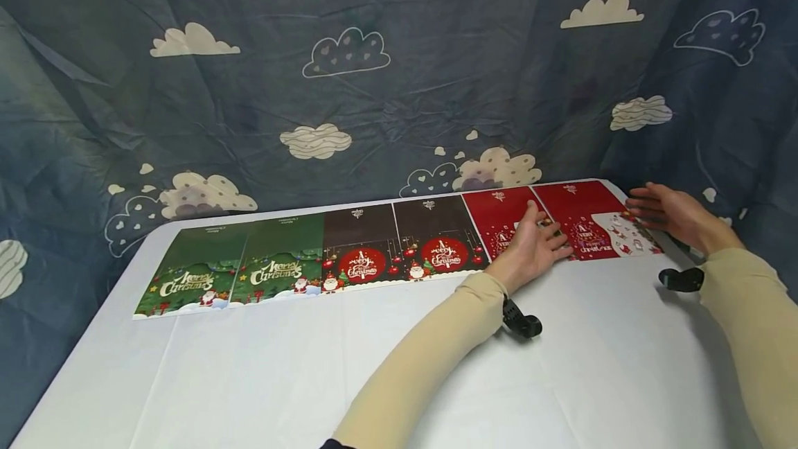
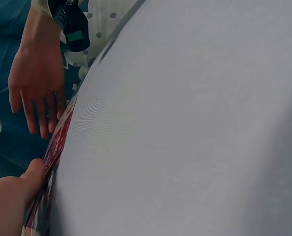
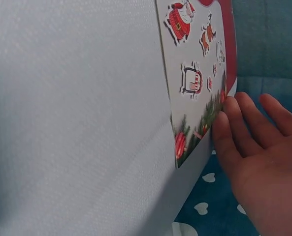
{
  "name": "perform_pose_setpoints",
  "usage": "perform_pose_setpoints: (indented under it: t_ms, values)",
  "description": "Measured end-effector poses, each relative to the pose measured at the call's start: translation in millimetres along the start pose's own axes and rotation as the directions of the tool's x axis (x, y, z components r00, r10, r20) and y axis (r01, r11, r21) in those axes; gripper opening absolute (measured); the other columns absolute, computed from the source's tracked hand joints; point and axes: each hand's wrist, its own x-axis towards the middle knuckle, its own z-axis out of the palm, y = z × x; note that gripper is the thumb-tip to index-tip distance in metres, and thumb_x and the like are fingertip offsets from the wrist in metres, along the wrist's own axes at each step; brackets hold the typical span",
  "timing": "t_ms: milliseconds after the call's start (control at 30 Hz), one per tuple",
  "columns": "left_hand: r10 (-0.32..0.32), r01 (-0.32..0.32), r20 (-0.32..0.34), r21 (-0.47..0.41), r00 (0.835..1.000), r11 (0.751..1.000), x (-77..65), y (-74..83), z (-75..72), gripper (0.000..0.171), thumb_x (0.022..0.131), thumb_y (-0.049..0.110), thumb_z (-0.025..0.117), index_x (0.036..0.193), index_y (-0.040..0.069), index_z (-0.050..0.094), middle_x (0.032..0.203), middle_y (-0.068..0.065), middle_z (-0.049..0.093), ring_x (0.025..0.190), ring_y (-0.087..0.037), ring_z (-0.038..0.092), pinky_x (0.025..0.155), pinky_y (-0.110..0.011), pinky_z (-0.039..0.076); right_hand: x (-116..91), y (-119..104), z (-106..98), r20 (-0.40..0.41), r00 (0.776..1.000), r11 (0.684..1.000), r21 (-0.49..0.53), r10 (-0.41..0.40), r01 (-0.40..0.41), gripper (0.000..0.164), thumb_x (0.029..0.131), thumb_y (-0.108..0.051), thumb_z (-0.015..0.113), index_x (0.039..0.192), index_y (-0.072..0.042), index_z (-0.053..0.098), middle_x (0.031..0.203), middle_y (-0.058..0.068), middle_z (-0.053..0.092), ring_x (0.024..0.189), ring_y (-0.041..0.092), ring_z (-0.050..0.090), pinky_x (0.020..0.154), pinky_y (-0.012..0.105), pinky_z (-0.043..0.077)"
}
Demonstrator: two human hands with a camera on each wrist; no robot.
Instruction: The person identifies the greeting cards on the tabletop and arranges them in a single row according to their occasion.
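My left hand (image 1: 533, 248) hangs palm inward over the lower part of the left red Christmas card (image 1: 492, 203), fingers spread and relaxed, covering some of its print. At the right end of the row, my right hand (image 1: 676, 213) hovers by the edge of the other red Christmas card (image 1: 567, 206), fingers loosely extended. On this card lies a white panel with Santa and reindeer pictures (image 3: 192, 54). Seen from the right wrist, the fingertips of the right hand (image 3: 264, 167) are right at the panel's edge. Neither hand grips anything.
Left of the red cards lie two black cards (image 1: 436, 217) and two green cards (image 1: 215, 248), edge to edge along the back of the white table (image 1: 280, 373). A dark blue cloud-patterned curtain (image 1: 399, 102) hangs behind and around the table.
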Motion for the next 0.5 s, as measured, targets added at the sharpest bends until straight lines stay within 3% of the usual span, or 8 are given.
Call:
perform_pose_setpoints:
  t_ms: [200, 500]
  values:
    - [0.003, -0.003, -0.003, -0.019, 1.0, 1.0, -0.1, -1.2, -0.6, 0.071, 0.103, 0.052, 0.04, 0.153, 0.006, 0.022, 0.155, -0.025, 0.028, 0.144, -0.044, 0.02, 0.112, -0.062, 0.02, 5.4, 2.9, -0.1, -0.008, 1.0, 0.999, 0.044, -0.006, 0.007, 0.078, 0.09, -0.068, 0.041, 0.144, -0.013, 0.033, 0.096, -0.025, 0.064, 0.094, -0.004, 0.061, 0.084, 0.019, 0.05]
    - [-0.03, 0.029, 0.039, 0.011, 0.999, 1.0, 0.6, -1.6, -3.0, 0.071, 0.104, 0.051, 0.037, 0.153, 0.002, 0.021, 0.156, -0.025, 0.024, 0.146, -0.041, 0.014, 0.115, -0.058, 0.017, 4.4, 5.7, -0.5, 0.034, 0.999, 0.979, 0.203, -0.011, 0.004, 0.093, 0.095, -0.064, 0.034, 0.157, -0.005, -0.002, 0.097, -0.023, 0.064, 0.095, -0.003, 0.061, 0.083, 0.017, 0.049]
